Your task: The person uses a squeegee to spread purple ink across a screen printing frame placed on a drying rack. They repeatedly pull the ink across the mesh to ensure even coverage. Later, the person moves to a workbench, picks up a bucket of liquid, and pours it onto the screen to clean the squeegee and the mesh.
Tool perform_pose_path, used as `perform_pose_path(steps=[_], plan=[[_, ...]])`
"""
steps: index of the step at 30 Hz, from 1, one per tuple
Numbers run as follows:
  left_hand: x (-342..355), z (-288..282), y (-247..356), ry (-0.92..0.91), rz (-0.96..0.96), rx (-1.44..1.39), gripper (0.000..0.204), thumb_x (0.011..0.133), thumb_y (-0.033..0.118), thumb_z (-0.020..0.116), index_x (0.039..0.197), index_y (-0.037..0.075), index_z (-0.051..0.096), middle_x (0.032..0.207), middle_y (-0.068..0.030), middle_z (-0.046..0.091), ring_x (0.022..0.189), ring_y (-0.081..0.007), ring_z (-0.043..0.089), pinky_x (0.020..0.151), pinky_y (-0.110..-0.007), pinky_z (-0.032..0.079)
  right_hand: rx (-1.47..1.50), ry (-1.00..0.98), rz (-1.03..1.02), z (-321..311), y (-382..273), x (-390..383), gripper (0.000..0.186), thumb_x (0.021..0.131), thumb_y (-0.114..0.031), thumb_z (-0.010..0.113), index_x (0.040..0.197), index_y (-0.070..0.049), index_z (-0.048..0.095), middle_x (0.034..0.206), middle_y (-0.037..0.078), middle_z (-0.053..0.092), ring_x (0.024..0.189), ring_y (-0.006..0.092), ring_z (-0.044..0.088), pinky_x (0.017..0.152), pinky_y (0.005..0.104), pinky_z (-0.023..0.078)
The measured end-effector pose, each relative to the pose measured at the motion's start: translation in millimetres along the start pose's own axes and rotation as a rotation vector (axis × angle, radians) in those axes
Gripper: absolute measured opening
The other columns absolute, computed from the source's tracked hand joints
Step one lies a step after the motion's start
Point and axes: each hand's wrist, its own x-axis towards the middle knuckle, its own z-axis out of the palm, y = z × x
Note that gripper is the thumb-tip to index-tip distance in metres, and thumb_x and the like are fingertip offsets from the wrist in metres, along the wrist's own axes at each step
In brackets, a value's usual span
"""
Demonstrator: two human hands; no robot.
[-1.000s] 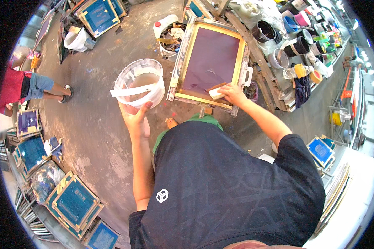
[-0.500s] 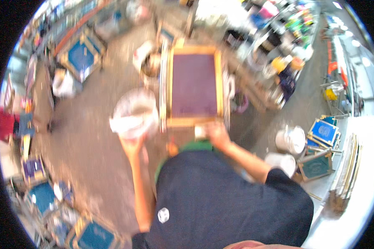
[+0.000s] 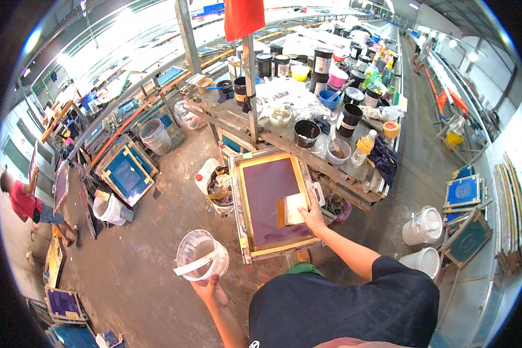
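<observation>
My left hand (image 3: 213, 290) is closed under a clear plastic bucket (image 3: 182, 255), held up beside the frame. A flat white strip (image 3: 196, 265) lies across the bucket's mouth; what is inside is hard to make out. My right hand (image 3: 313, 213) grips a wide flat brush (image 3: 296, 207), pale on the hand's side with a brown edge to the left. The brush is over the lower right of a screen printing frame (image 3: 242, 203), whose purple mesh (image 3: 269, 180) looks wet near the bottom. Whether the brush touches the mesh, I cannot tell.
Beyond the frame stands a bench (image 3: 354, 174) crowded with ink tubs and bottles. A container of rags (image 3: 220, 191) sits left of the frame. Blue screens (image 3: 124, 171) lean farther left, white buckets (image 3: 421, 226) stand at right. A person in red (image 3: 26, 200) is far left.
My right hand with the brush has moved from the frame's near edge up over the mesh. The view has tilted up, showing more of the bench. My left hand still holds the bucket.
</observation>
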Motion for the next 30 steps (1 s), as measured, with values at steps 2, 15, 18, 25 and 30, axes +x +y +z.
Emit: perform_pose_path(steps=[2,15,18,25,30], plan=[[-5,-6,-1,0.004,-0.038,-0.008,0.112,0.069,0.003,0.088,0.158,0.009,0.02,0.161,-0.0123,0.028,0.14,-0.0315,0.041,0.112,-0.045,0.043,0.309,-0.063,0.37,-9,-10,6,0.046,0.095,-0.019,0.063,0.139,-0.013,0.052,0.115,0.009,0.065,0.099,0.0267,0.065,0.083,0.0404,0.054],[-1,-1,3,-0.083,-0.084,0.045,0.113,0.067,0.023,0.093,0.157,0.012,0.025,0.157,-0.0108,0.035,0.136,-0.0321,0.047,0.108,-0.046,0.048,1.482,-0.736,0.736,-15,-28,-49,0.083,0.098,-0.063,0.043,0.154,-0.003,0.031,0.148,0.024,0.047,0.139,0.0375,0.044,0.114,0.0549,0.038],[0,5,8,-0.114,-0.087,0.048,0.112,0.068,0.025,0.092,0.157,0.011,0.025,0.157,-0.0099,0.034,0.136,-0.0325,0.047,0.108,-0.047,0.047,1.432,-0.783,0.713,-19,-56,-52,0.081,0.097,-0.065,0.046,0.147,-0.001,0.043,0.15,0.024,0.045,0.139,0.0371,0.043,0.111,0.051,0.043],[-9,-6,7,-0.087,-0.09,0.054,0.11,0.071,0.027,0.091,0.157,0.011,0.024,0.153,-0.0116,0.038,0.135,-0.0324,0.047,0.106,-0.048,0.048,0.961,-0.574,0.855,-16,0,-29,0.033,0.094,-0.039,0.069,0.079,-0.011,0.063,0.072,0.002,0.063,0.068,0.0146,0.059,0.067,0.0288,0.049],[-17,-47,-6,-0.018,-0.04,0.088,0.105,0.075,0.031,0.088,0.156,0.011,0.025,0.149,-0.0123,0.042,0.134,-0.0296,0.048,0.107,-0.046,0.046,0.161,-0.374,0.443,15,-24,-1,0.026,0.09,-0.029,0.076,0.101,-0.009,0.065,0.088,0.001,0.066,0.075,0.0138,0.059,0.07,0.0304,0.048]])
